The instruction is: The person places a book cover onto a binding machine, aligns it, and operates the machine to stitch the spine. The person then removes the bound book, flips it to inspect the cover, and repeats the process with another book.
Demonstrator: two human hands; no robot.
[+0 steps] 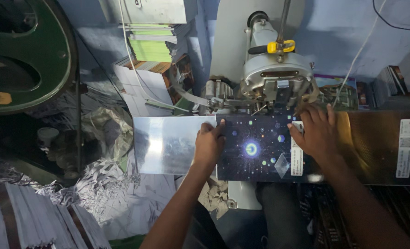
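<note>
Hands [209,145] [318,133] flat on dark cover [255,147] | stitcher head [276,76] hides its top edge

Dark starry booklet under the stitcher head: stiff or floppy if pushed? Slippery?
The booklet probably flexes: it looks thin and lies flat on the table. The left hand and right hand both press it, hinting that it slides easily. The glossy cover and shiny table suggest low friction. Likely light.
</note>
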